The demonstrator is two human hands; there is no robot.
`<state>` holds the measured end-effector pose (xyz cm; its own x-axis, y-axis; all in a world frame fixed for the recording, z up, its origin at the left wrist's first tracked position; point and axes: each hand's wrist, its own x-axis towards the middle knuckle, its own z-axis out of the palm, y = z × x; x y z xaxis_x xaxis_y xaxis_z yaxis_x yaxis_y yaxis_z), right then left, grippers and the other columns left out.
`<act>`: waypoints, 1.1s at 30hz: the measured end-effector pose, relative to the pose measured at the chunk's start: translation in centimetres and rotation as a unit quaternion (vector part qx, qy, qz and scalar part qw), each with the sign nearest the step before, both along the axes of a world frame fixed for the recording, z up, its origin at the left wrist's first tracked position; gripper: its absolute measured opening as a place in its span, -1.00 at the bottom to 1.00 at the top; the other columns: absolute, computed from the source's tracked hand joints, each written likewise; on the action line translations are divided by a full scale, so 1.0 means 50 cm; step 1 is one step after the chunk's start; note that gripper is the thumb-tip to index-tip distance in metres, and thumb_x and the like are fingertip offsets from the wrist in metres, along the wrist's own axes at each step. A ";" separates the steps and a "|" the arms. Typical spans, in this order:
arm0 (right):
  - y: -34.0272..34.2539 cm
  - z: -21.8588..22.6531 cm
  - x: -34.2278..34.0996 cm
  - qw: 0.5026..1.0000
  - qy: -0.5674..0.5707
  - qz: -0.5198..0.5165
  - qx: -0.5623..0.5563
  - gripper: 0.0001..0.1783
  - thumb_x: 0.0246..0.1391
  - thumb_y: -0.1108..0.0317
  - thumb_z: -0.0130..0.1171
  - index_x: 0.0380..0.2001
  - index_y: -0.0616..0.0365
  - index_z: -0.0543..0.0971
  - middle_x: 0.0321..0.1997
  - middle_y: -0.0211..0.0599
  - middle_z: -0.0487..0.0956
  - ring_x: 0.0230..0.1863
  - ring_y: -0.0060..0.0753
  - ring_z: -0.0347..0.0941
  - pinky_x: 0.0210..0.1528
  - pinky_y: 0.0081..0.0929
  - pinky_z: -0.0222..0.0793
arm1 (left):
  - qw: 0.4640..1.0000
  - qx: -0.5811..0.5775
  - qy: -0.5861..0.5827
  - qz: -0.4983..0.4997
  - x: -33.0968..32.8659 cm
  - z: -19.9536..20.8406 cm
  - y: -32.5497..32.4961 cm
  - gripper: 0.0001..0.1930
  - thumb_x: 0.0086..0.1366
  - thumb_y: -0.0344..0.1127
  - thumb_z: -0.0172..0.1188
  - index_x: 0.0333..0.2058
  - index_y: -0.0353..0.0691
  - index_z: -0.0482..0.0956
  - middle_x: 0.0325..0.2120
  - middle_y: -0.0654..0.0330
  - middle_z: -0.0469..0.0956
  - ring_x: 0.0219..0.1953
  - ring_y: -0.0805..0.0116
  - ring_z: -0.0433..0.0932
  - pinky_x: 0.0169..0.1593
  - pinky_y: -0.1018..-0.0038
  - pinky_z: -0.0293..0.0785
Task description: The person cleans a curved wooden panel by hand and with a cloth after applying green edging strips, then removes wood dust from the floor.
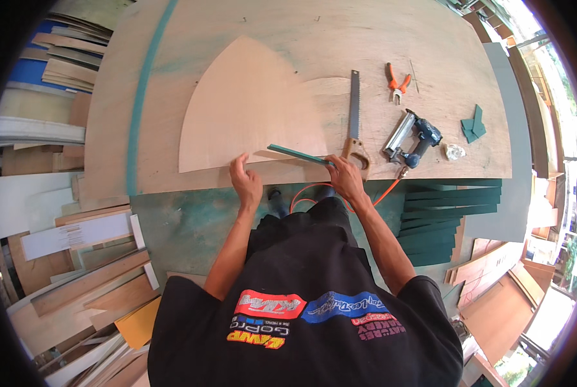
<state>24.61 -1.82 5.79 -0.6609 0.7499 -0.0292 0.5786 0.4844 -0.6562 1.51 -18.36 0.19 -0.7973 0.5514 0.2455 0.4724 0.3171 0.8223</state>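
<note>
My right hand [345,178] is closed on one end of a thin dark green strip [296,153], which slants up and left over the table. My left hand [246,182] is at the lower edge of a pointed, arch-shaped plywood panel [243,109], its thumb apart from the fingers and nothing visible in it. The panel lies flat on the wooden worktable [424,32]. Just right of the strip lies a handsaw [355,116], its wooden handle close to my right hand. Beyond it rests a nail gun [412,138] joined to an orange hose [386,191].
Orange-handled pliers [397,82], green offcuts [474,124] and a crumpled clear plastic bag [454,151] lie on the table's right side. Dark green strips [443,222] are stacked below its right edge. Boards [69,232] crowd the left; wooden panels [501,309] lean at right.
</note>
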 end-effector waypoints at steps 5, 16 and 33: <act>-0.008 -0.036 -0.051 0.997 0.053 0.027 0.058 -0.77 0.14 0.42 0.19 -0.11 0.05 0.62 -0.09 -0.08 0.60 -0.08 0.09 0.55 -0.08 -0.10 0.49 | 0.997 -0.038 -0.059 0.022 0.004 -0.023 -0.103 -0.59 0.12 -0.57 0.10 0.00 -0.34 0.48 -0.09 -0.02 0.53 0.01 -0.02 0.49 0.12 0.18 0.40; -0.036 -0.100 -0.023 0.983 0.094 -0.159 -0.014 -0.61 0.06 0.44 0.27 0.00 0.26 0.57 -0.15 -0.06 0.60 -0.18 -0.13 0.61 -0.11 -0.20 0.52 | 0.996 -0.042 -0.006 -0.073 0.042 -0.027 -0.024 -0.58 0.20 -0.32 0.31 0.02 -0.34 0.53 -0.14 0.00 0.57 -0.05 0.07 0.51 0.06 0.22 0.44; -0.035 -0.070 -0.034 0.957 0.112 -0.223 -0.148 -0.60 0.07 0.29 0.24 -0.06 0.31 0.62 -0.07 0.25 0.53 0.02 0.25 0.47 0.13 -0.04 0.39 | 0.978 -0.103 -0.179 0.034 0.008 -0.064 0.022 -0.53 0.40 -0.05 0.18 -0.09 -0.48 0.47 -0.28 -0.03 0.58 -0.29 0.18 0.59 -0.23 0.35 0.56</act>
